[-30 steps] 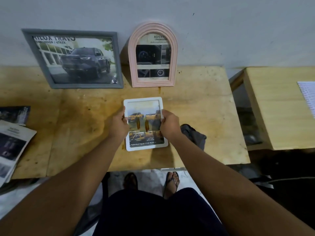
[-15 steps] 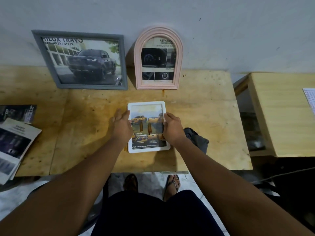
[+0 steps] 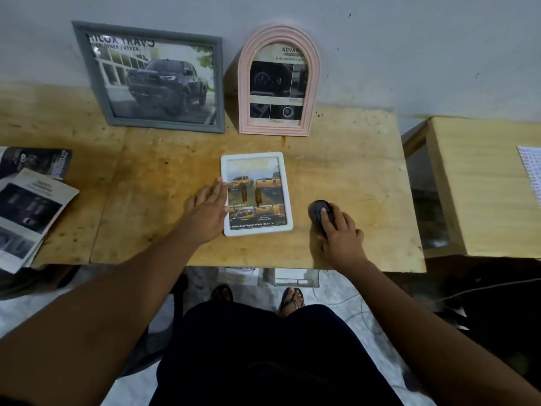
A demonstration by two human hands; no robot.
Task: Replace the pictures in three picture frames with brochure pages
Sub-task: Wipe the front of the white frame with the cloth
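A small white frame [image 3: 253,156] lies flat on the wooden table [image 3: 354,171], holding a brochure page of yellow pickup trucks. My left hand [image 3: 206,212] lies flat with straight fingers against the frame's left edge. My right hand [image 3: 341,235] is apart from the frame, to its right, with fingers curled over a dark rounded object [image 3: 317,211] that may be bunched cloth. A grey frame [image 3: 152,80] with a dark truck page and a pink arched frame [image 3: 278,83] with a dashboard page lean on the wall behind.
Loose brochures [image 3: 29,209] are stacked at the table's left edge. A second wooden table [image 3: 483,186] stands to the right across a gap, with a printed sheet [image 3: 531,168] on it. My legs and sandalled feet are below the table's front edge.
Both hands let go of the white frame, which now lies flat. My right hand moved right onto the dark object. My left hand opened beside the frame's left edge.
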